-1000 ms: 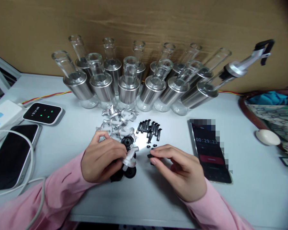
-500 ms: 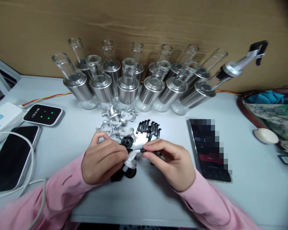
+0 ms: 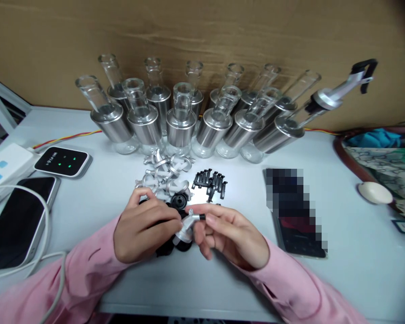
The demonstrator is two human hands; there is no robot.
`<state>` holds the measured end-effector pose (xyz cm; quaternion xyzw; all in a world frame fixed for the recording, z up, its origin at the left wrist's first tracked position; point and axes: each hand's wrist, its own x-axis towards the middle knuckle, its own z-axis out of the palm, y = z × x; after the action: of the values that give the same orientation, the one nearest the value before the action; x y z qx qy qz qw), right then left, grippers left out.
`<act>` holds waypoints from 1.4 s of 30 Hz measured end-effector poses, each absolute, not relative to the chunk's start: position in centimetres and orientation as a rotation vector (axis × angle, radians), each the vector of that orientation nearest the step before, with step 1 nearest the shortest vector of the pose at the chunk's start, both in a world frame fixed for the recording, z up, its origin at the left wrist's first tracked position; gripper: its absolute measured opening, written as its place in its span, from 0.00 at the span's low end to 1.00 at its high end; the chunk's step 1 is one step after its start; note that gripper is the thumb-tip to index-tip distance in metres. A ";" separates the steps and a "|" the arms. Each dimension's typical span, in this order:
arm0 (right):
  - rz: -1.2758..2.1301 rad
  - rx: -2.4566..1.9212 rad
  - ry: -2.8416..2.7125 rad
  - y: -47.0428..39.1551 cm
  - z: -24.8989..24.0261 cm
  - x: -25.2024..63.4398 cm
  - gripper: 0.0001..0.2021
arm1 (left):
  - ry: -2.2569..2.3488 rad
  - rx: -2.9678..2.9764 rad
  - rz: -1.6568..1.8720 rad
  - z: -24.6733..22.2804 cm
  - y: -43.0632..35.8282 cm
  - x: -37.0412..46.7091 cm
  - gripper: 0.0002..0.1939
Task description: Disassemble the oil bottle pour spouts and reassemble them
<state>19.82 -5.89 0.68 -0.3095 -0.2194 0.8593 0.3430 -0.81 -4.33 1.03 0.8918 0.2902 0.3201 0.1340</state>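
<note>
Two hands in pink sleeves meet over a white table (image 3: 222,279), seen from the wearer's head. The left hand (image 3: 143,229) is curled closed around the base of a silver pourer spout (image 3: 186,226), apparently to steady it, with the spout's nozzle pointing right, toward the other hand. The right hand (image 3: 231,234) pinches the nozzle's tip between thumb and forefinger, where a small black plug (image 3: 201,217) sits; its other fingers hang loosely curled below. So the spout lies between the two hands, touching both.

Just under the hands rest black round stoppers (image 3: 178,245). Just beyond the left hand's knuckles lies a heap of silver spouts (image 3: 165,173); beyond the right thumb, a small pile of black plugs (image 3: 211,181), both within easy reach. Right of the right hand lies a phone (image 3: 295,211), its screen blurred. Left of the left hand are another phone (image 3: 13,220) with a white cable and a small black router (image 3: 62,161). Farthest off, against a cardboard wall, stands a row of glass-and-steel bottles (image 3: 182,117); the rightmost wears a fitted pourer (image 3: 340,90).
</note>
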 end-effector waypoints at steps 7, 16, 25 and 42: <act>2.363 -0.720 -0.431 -6.2 0.3 19.6 0.14 | 0.852 2.582 0.889 1.1 -4.6 -0.7 0.10; 2.285 -0.736 -0.425 -5.9 0.5 19.7 0.11 | 1.030 2.486 0.880 0.8 -4.3 -0.3 0.15; 2.250 -0.786 -0.433 -5.8 0.6 19.7 0.12 | 1.316 2.559 0.677 -0.1 -3.9 0.0 0.12; 2.126 -0.851 -0.504 -5.8 0.7 20.1 0.11 | 1.092 2.532 1.008 0.3 -4.2 -0.4 0.08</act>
<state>20.13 -5.77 0.70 -0.3346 -0.1981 0.8357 0.3878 -0.45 -4.15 0.31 0.8579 0.3700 0.3415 0.1029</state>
